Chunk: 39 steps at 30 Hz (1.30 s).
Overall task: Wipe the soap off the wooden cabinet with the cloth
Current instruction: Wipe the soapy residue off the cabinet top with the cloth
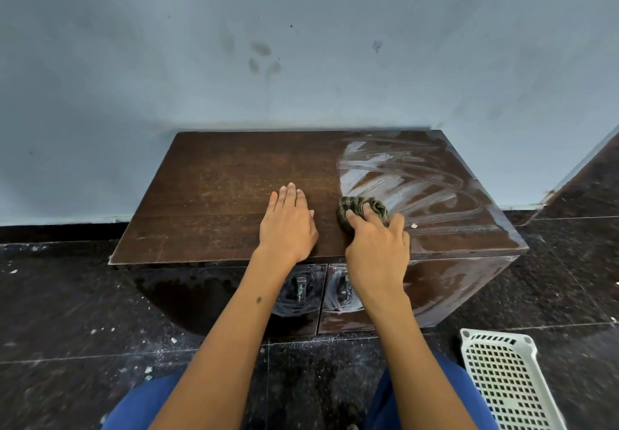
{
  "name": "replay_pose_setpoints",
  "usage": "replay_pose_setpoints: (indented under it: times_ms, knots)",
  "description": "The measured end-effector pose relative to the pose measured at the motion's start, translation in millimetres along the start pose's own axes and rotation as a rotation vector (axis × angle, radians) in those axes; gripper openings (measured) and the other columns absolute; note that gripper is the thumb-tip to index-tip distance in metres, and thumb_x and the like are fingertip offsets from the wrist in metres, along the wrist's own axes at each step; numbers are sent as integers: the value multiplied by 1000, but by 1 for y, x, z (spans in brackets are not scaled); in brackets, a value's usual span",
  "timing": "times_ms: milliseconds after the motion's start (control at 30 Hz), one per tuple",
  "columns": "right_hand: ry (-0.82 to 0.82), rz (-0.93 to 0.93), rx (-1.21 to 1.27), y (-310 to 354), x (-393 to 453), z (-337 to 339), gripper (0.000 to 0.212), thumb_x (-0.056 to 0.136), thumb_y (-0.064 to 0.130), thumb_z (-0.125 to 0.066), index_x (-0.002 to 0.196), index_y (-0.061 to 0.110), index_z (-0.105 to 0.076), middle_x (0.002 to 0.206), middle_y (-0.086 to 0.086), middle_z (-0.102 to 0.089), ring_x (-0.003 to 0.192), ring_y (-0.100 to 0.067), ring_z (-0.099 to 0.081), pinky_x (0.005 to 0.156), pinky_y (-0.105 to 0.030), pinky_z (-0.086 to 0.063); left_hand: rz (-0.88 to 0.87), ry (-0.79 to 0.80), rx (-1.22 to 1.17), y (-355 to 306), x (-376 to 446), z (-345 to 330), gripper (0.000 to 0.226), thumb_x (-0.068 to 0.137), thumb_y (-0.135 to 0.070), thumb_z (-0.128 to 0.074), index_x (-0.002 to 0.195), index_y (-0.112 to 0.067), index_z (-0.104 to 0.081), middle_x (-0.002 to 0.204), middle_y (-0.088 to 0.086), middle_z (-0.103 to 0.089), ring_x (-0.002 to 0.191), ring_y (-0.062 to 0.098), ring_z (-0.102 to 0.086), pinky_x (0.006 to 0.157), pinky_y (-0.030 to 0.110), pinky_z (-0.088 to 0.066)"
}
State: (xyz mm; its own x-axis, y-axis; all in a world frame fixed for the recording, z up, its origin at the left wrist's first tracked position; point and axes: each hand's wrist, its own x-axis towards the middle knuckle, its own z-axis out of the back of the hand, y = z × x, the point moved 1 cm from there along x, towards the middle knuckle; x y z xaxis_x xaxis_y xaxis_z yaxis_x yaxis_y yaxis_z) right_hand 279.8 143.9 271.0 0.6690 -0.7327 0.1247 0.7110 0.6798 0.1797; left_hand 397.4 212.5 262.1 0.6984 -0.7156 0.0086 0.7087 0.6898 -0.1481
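Note:
A low dark wooden cabinet stands against the blue wall. White soap streaks cover the right part of its top and smear the two front doors. My right hand grips a bunched dark striped cloth on the top, at the left edge of the soapy patch. My left hand rests flat on the dry middle of the top, fingers straight and together. The left half of the top looks dry and dull.
A white perforated plastic basket lies on the black tiled floor at the lower right. The blue wall rises directly behind the cabinet. My knees in blue trousers are at the bottom edge. Small white specks dot the floor.

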Motion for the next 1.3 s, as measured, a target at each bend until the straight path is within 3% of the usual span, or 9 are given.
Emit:
replay_pose_setpoints:
  times_ms: [267,600,1067,1300]
  knots:
    - [26,34,41,16,44,4,42,97,13,-40,135,28,-49,147,0,-40,126,-32,-30,99,-39,-33,-28,0,1,-4,1,0,53,102,-26,-25,147,0,-16,157,16,-12,146,26,-9,119,36,-4]
    - [2,-14,99,17,33,4,38,95,12,-41,128,25,-56,141,1,-48,122,-30,-33,97,-38,-35,-7,-7,-17,-8,9,-1,53,101,-25,-27,147,0,-17,156,17,-13,145,26,-10,118,36,-4]
    - [47,-5,107,16,31,8,41,94,10,-41,129,26,-56,138,2,-49,122,-29,-32,95,-38,-37,-4,-15,19,-11,13,3,52,101,-26,-25,146,0,-20,156,16,-17,145,26,-14,119,37,-5]
    - [53,14,101,24,58,2,43,96,15,-42,136,29,-48,144,3,-43,127,-31,-28,99,-38,-34,-18,-7,62,-11,10,-1,54,102,-26,-21,148,1,-13,157,17,-10,146,26,-9,119,37,-1]
